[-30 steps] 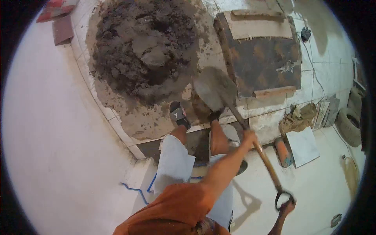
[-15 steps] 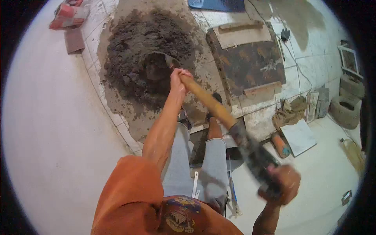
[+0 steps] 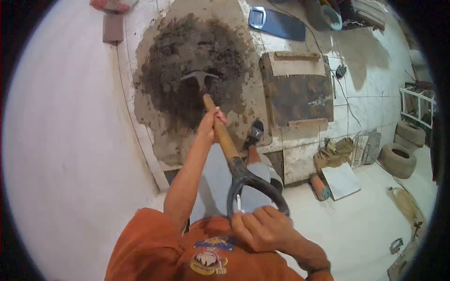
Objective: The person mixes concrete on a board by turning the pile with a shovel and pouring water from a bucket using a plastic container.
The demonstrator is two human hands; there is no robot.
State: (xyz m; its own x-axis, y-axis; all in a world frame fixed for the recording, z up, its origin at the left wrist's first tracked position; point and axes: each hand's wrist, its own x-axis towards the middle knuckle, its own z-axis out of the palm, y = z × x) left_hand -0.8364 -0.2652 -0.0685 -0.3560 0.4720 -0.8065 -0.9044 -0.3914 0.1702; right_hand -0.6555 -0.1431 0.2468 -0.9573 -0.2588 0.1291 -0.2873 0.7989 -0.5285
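Observation:
A shovel (image 3: 226, 144) with a wooden shaft and a black D-shaped grip slants across in front of my body. My left hand (image 3: 212, 123) is wrapped round the lower shaft, close to the metal socket. At the other end, my right hand (image 3: 263, 228) is closed on the crossbar of the black grip. The shovel's blade (image 3: 200, 76) reaches into a dark, wet-looking heap of mortar (image 3: 187, 47); only its upper edge shows, the rest being hidden in or against the mix.
Right of the heap lies a dirty board (image 3: 300, 96) with wooden strips. A blue board-like object (image 3: 277, 24) is behind it. My sandalled foot (image 3: 254, 135) stands near the heap. Tires (image 3: 398, 160), a white tile (image 3: 341, 181) and an orange cylinder (image 3: 320, 187) are to the right.
The shovel has swung from a slant toward the right to a steeper line before my body. My right hand has come inward, and the blade's top edge now faces me.

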